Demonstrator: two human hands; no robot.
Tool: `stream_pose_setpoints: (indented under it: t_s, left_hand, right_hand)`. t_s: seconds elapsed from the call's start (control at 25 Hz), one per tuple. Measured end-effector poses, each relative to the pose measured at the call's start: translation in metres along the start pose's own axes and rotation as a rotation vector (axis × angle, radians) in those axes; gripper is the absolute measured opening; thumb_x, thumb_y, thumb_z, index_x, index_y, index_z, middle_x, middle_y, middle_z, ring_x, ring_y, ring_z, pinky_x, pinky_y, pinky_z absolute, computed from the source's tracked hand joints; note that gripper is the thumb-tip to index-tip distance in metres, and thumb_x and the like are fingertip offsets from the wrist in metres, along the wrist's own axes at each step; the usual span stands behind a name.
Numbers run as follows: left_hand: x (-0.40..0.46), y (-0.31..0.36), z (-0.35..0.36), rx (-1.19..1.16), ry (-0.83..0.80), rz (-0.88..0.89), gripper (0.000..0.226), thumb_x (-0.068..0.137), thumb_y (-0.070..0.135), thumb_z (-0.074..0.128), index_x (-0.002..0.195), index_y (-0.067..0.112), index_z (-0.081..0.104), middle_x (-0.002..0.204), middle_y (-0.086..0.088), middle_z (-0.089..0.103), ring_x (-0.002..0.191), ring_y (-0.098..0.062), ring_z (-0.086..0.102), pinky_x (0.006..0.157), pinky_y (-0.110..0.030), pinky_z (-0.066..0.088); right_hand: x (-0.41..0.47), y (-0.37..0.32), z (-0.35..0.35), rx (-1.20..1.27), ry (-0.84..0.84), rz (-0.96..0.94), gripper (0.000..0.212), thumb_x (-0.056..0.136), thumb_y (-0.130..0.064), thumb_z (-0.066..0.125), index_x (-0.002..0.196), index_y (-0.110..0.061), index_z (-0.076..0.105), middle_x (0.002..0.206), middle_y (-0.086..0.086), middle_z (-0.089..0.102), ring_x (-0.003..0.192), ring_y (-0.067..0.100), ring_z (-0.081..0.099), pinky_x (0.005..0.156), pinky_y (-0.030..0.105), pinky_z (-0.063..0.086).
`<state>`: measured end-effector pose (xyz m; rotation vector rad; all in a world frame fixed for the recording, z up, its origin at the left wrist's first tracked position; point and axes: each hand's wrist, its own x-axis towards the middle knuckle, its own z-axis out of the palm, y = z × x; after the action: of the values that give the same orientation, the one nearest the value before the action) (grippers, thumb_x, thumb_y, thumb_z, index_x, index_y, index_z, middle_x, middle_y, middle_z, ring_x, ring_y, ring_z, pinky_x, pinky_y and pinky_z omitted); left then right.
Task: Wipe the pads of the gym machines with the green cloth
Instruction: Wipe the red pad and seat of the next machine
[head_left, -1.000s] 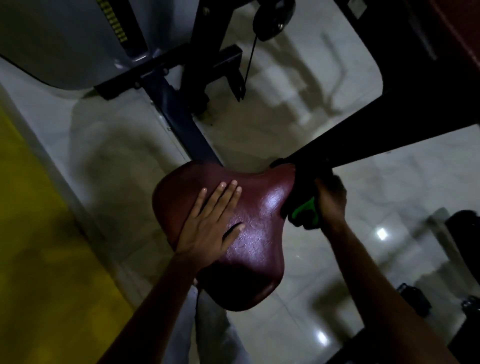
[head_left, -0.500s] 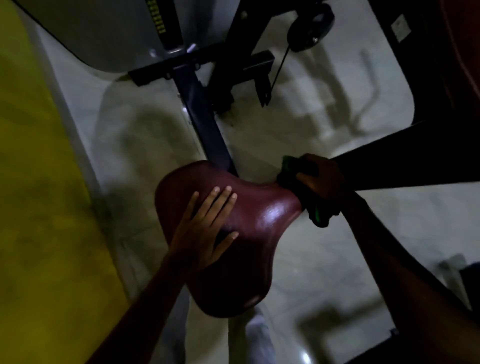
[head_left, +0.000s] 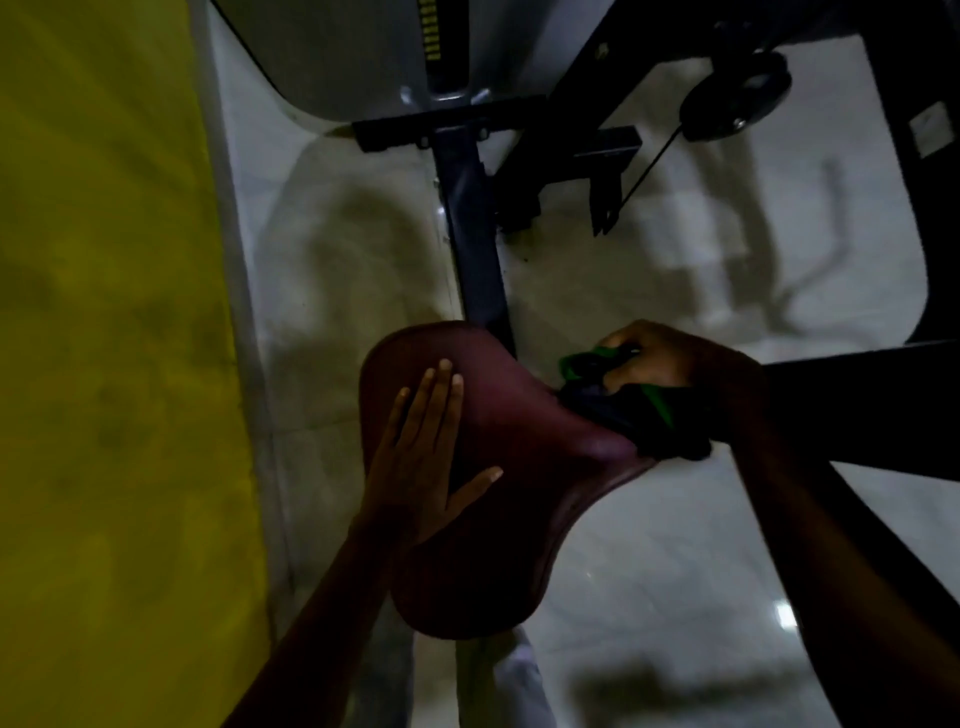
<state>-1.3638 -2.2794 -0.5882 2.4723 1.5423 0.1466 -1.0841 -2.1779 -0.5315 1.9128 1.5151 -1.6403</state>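
We have the left hand (head_left: 422, 462) lying flat on the maroon seat pad (head_left: 493, 519) in the middle of the frame, fingers straight and together, thumb splayed out, nothing held, just pressing down to steady it. Over at the pad's narrow end, right of centre, the right hand (head_left: 660, 364) has its fingers curled round the green cloth (head_left: 652, 402), bunched dark with green edges showing, and the cloth is touching the pad's tip where it meets the black frame bar (head_left: 857, 395).

We judge this as the wipe of the pad's nose, so here is how we do it well. We keep the flat hand where it is so the pad does not rock on its blue post (head_left: 475, 234). We wrap the cloth over the tip, top and underside, and draw it back along the edge seam rather than dabbing. Then we work across the broad part toward the lower centre of the frame in overlapping passes, lifting the steadying hand only when the cloth reaches it.

The light is poor, so we cannot tell what is already clean; better to cover every patch. The pale tiled floor (head_left: 649, 571) shines below us, the yellow mat (head_left: 104, 364) fills the left side.
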Motion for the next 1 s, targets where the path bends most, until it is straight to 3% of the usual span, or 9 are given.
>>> stream_pose_setpoints:
  t_s: [0.08,0.24,0.44,0.56,0.68,0.88,1.0]
  left_hand:
    - [0.001,-0.001,0.001,-0.013,0.015,-0.014,0.087,0.091,0.066,0.033,0.145,-0.003,0.028,0.154,-0.019,0.021,0.145,-0.030,0.018,0.118,-0.045,0.016]
    - [-0.001,0.001,0.002,-0.016,0.033,-0.031,0.087,0.091,0.064,0.039,0.145,-0.003,0.029,0.154,-0.019,0.022,0.145,-0.029,0.018,0.117,-0.046,0.019]
    - [-0.002,-0.001,0.000,-0.049,0.013,-0.030,0.086,0.091,0.063,0.041,0.145,-0.003,0.029,0.155,-0.018,0.020,0.145,-0.028,0.017,0.116,-0.047,0.020]
    - [-0.002,-0.002,0.000,-0.070,0.012,-0.033,0.085,0.091,0.062,0.041,0.146,-0.001,0.027,0.155,-0.017,0.021,0.145,-0.027,0.016,0.117,-0.046,0.020]
    - [-0.002,-0.002,-0.001,-0.093,0.026,-0.035,0.083,0.091,0.061,0.042,0.147,0.000,0.027,0.155,-0.016,0.022,0.145,-0.026,0.017,0.116,-0.045,0.019]
    - [-0.009,-0.011,-0.002,-0.119,-0.009,-0.015,0.074,0.095,0.054,0.042,0.148,0.004,0.026,0.156,-0.012,0.021,0.146,-0.023,0.014,0.117,-0.042,0.017]
    - [-0.013,-0.012,0.000,-0.091,-0.027,0.003,0.071,0.096,0.052,0.039,0.148,0.005,0.026,0.157,-0.011,0.019,0.146,-0.023,0.013,0.118,-0.042,0.016]
  right_hand:
    - [0.000,0.002,-0.004,0.015,-0.034,0.017,0.022,0.073,-0.009,0.075,0.083,-0.026,0.067,0.090,0.003,0.067,0.093,0.025,0.065,0.072,0.026,0.048]
    - [0.026,-0.031,0.019,0.064,0.020,-0.019,0.034,0.078,-0.022,0.075,0.110,-0.021,0.062,0.104,0.000,0.062,0.090,0.014,0.060,0.071,0.024,0.045]
    - [0.054,-0.069,0.043,0.275,0.223,-0.228,0.021,0.082,-0.019,0.073,0.099,-0.016,0.062,0.085,-0.002,0.063,0.078,0.011,0.060,0.062,0.015,0.045]
    - [0.042,-0.059,0.028,0.163,0.098,-0.155,0.024,0.079,-0.018,0.075,0.099,-0.024,0.063,0.089,-0.004,0.065,0.083,0.013,0.062,0.066,0.019,0.046]
    - [0.032,-0.051,0.015,0.091,-0.032,-0.057,0.023,0.079,-0.017,0.074,0.100,-0.020,0.067,0.093,-0.001,0.067,0.085,0.014,0.063,0.063,0.017,0.045]
    - [0.071,-0.101,0.027,0.060,0.079,-0.252,0.028,0.080,-0.016,0.073,0.107,-0.018,0.064,0.097,0.002,0.065,0.096,0.021,0.062,0.072,0.022,0.047]
    - [0.107,-0.151,0.038,-0.289,-0.034,-0.359,0.036,0.083,-0.025,0.070,0.117,-0.021,0.061,0.108,0.004,0.059,0.102,0.021,0.055,0.084,0.031,0.044]
